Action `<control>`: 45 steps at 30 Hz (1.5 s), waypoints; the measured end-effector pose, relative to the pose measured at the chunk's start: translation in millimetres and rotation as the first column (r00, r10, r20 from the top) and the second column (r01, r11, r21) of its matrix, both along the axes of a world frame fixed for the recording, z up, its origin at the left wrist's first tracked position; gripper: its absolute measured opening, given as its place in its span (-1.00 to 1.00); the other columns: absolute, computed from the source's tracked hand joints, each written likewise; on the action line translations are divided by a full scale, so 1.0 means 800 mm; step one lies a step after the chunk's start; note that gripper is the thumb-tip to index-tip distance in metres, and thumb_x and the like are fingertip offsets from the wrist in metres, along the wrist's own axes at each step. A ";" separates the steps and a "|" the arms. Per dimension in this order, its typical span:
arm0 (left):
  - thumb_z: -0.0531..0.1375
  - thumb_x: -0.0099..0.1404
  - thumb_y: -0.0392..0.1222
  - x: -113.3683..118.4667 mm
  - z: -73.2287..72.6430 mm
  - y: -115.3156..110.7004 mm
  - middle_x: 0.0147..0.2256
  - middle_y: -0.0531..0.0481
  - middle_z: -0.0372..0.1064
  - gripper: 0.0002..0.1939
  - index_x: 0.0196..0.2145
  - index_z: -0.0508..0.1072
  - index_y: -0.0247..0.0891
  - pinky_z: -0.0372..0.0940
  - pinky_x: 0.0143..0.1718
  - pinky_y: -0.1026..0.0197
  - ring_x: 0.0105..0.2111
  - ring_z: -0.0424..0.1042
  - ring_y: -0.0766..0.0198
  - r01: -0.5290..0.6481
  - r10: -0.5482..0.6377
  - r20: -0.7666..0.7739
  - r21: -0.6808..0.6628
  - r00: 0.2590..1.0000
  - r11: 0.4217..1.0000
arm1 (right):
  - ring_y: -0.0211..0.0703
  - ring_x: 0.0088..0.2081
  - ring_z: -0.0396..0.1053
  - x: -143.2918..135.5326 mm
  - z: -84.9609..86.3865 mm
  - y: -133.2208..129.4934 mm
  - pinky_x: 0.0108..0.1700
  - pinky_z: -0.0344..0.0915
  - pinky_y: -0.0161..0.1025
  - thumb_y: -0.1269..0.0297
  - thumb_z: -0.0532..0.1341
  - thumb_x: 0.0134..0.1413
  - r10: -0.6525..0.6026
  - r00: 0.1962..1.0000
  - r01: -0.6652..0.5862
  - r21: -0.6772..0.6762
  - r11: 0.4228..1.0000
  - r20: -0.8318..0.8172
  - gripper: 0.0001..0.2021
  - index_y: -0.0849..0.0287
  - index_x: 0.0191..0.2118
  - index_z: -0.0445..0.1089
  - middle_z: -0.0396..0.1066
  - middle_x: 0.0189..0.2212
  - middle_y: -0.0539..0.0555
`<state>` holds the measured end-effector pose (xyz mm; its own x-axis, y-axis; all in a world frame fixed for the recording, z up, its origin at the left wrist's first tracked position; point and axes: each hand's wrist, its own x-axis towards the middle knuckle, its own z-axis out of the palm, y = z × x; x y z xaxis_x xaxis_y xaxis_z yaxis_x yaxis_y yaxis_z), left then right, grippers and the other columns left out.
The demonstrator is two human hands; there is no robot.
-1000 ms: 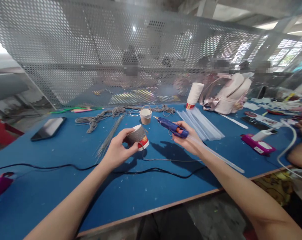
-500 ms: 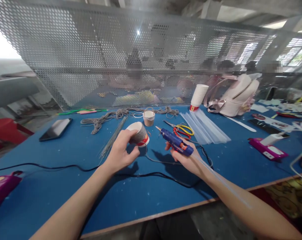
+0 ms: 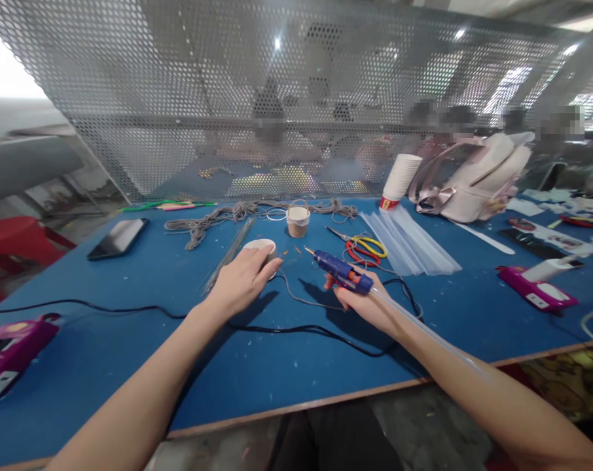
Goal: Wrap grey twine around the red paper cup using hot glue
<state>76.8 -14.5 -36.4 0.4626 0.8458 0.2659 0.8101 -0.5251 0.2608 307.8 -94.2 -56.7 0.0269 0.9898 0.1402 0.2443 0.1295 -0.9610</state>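
Observation:
My left hand [image 3: 240, 281] is closed round a paper cup [image 3: 260, 244] and covers most of it; its white rim shows above the fingers. A grey cord [image 3: 296, 297] runs from the cup toward the right. In my right hand [image 3: 368, 307] is a blue hot glue gun [image 3: 338, 268], its nozzle pointing left toward the cup. A long clear glue stick [image 3: 424, 327] sticks out of its back over my forearm. Just beyond the cup stands a small brown bucket-like cup [image 3: 297, 227] with a handle and white edging.
Red- and yellow-handled scissors [image 3: 370, 248], clear strips [image 3: 412, 245], stacked paper cups [image 3: 399, 180] and a backpack [image 3: 478, 180] lie right. Grey cord bundles [image 3: 193, 229] and a phone [image 3: 118, 239] are left. A black cable [image 3: 306, 330] crosses the blue table; a perforated screen [image 3: 203, 85] stands behind.
My left hand has turned palm-down over the cup, and the cup has gone from tilted to more upright and lower. The glue gun stays in my right hand. The view has shifted slightly.

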 end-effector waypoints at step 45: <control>0.00 0.20 -0.17 -0.074 0.008 0.016 -0.11 -0.16 0.48 -0.66 -0.17 0.48 -0.26 0.31 -0.02 0.03 -0.10 0.45 0.03 -0.256 0.196 0.277 0.200 0.941 0.946 | -0.38 -0.65 0.12 -0.008 0.020 0.010 -0.56 0.07 -0.33 0.24 0.22 -0.22 0.069 0.995 -0.064 -0.071 0.995 0.077 -0.82 0.16 -0.40 0.39 0.43 -0.47 -0.01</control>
<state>17.5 -2.0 -30.3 0.1599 0.8214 0.5474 0.8384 -0.4057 0.3639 301.2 -86.5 -40.7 -0.0480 0.9963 0.0712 0.3129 0.0827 -0.9462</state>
